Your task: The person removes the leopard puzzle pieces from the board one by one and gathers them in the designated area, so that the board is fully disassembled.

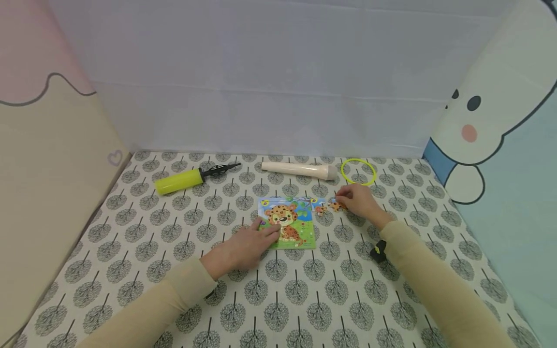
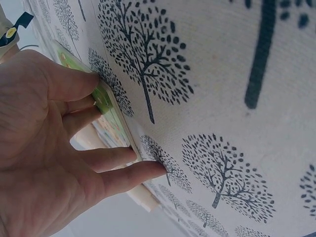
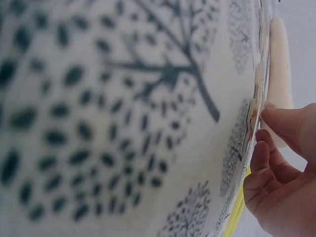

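A square puzzle [image 1: 300, 227] with a spotted leopard cub on green grass lies on the table before me. My left hand [image 1: 247, 245] rests on its left side, fingers spread; in the left wrist view the thumb [image 2: 74, 85] and fingertips touch the thin board. Right of the board lie loose puzzle pieces [image 1: 319, 210], close to its top right corner. Over the rightmost piece [image 1: 334, 205], my right hand [image 1: 358, 199] pinches with thumb and forefinger. From the right wrist view the thumb [image 3: 284, 123] meets the edge of a thin piece, seen edge-on.
Behind the puzzle lies a white microphone-shaped stick [image 1: 296, 168]. A yellow hand pump [image 1: 180, 181] with a black nozzle is at the back left, and a yellow ring [image 1: 358, 159] lies behind my right hand. The tree-print tablecloth [image 1: 278, 290] runs to the fabric walls.
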{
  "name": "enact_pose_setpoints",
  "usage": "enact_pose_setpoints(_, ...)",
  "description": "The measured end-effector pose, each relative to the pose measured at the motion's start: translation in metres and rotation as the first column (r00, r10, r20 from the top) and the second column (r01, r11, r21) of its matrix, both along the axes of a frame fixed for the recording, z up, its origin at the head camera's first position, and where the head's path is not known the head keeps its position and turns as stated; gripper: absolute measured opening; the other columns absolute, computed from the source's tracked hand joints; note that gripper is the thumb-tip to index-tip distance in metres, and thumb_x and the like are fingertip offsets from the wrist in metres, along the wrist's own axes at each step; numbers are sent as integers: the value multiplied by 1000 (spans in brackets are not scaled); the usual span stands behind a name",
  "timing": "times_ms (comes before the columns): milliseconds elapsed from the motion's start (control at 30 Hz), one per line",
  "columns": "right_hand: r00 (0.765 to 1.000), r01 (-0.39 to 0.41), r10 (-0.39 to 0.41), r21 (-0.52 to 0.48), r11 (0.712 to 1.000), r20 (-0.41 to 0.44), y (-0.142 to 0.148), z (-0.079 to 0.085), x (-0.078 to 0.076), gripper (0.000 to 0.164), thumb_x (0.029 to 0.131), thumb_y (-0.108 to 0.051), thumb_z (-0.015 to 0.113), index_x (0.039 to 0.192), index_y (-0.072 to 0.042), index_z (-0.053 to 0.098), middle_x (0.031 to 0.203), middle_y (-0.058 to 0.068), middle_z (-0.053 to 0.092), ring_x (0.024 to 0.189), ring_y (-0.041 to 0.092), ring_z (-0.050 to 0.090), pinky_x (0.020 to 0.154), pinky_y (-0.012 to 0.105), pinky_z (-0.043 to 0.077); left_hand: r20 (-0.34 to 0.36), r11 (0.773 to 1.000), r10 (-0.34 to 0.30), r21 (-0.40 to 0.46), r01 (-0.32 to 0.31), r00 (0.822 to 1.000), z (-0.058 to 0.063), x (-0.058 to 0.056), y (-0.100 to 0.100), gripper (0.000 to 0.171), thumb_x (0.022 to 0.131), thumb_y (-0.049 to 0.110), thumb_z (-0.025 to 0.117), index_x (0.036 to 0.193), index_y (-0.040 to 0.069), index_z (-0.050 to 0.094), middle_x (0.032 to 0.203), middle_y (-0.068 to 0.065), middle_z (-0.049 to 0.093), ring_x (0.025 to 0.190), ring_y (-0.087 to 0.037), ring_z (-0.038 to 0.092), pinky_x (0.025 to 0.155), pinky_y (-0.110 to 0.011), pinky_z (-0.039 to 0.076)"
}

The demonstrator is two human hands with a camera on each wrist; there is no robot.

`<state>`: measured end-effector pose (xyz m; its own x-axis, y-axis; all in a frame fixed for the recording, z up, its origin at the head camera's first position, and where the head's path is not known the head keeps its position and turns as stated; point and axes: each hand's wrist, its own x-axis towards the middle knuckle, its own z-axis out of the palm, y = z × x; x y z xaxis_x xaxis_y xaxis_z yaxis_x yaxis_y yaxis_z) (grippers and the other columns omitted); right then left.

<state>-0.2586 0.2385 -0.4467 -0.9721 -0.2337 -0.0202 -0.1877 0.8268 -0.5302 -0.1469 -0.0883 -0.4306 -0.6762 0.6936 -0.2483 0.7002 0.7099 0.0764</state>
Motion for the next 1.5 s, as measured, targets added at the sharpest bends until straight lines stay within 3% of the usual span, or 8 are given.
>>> enact_pose_setpoints(267, 993, -114, 112, -39, 993, -40, -18, -2, -2, 13, 91, -18, 66, 98, -8, 72, 88, 2, 66, 68, 16, 57, 57, 33, 48, -11, 1000, -9, -21, 9, 1000, 0, 0, 0, 74, 73, -3, 63, 141, 15, 39, 156, -2, 22, 133, -49, 24, 88, -60, 45)
enact_pose_setpoints(500, 968, -251, 250, -11, 968, -31, -48, 2, 2, 17, 91, -15, 66, 104, -6, 72, 83, -1, 66, 62, 10, 57, 57, 31, 49, -12, 1000, -17, -21, 17, 1000, -2, -2, 0, 69, 76, 2, 65, 139, 15, 40, 156, -3, 22, 130, -52, 27, 86, -59, 47)
enact_pose_setpoints(867, 938, -346, 346, 20, 938, -29, -79, 3, -1, 19, 91, -16, 67, 108, -8, 73, 88, 0, 65, 67, 12, 52, 62, 31, 46, -31, 998, -29, -60, 27, 999, 1, -3, 4, 57, 77, 12, 70, 128, 14, 44, 155, -3, 23, 127, -53, 32, 82, -53, 51)
enact_pose_setpoints(1133, 928, -370, 371, 45, 928, -21, -92, 5, -1, 19, 91, -15, 66, 107, -8, 73, 75, -4, 61, 62, 13, 47, 59, 30, 42, -9, 998, -10, -57, 10, 1000, 2, -2, 5, 60, 77, 14, 73, 128, 16, 44, 156, -1, 22, 130, -51, 30, 93, -59, 43)
enact_pose_setpoints(1367, 926, -374, 376, 51, 926, -32, -95, 2, -3, 16, 91, -15, 66, 104, -9, 74, 71, -5, 56, 59, 13, 44, 53, 28, 38, 30, 998, 27, -62, -25, 999, 2, -1, 4, 86, 79, 14, 71, 152, 19, 26, 157, 2, 17, 134, -50, 22, 97, -65, 34)
enact_pose_setpoints(1500, 926, -376, 377, 33, 926, -32, -96, 2, -4, 16, 91, -15, 67, 104, -9, 75, 73, -4, 57, 60, 13, 45, 53, 29, 39, 46, 998, 41, -43, -39, 998, 0, -2, 3, 84, 82, 11, 65, 154, 21, 22, 158, 3, 15, 135, -50, 19, 97, -66, 32)
